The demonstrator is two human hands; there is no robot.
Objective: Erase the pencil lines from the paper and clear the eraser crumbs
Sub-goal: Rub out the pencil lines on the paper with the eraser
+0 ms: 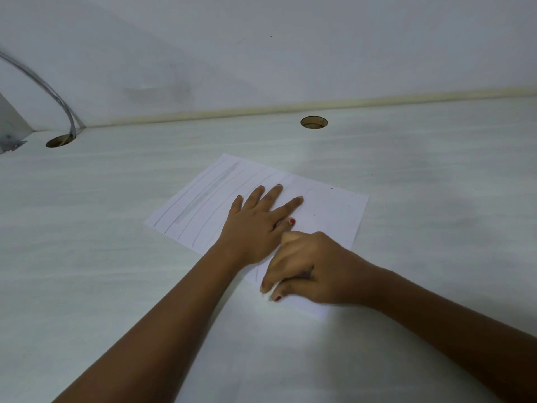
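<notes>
The left hand has painted nails: the thumb nail is bright red, and the small nails on the other fingers look dark red. The right hand has a red thumb nail too. The left arm and the right arm are bare all the way to the edge of the picture

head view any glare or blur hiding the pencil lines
Head view: a bright patch on the table washes out the near edge of the paper by the right hand; pencil lines at left read clearly; the far-left cable is smeared.
</notes>
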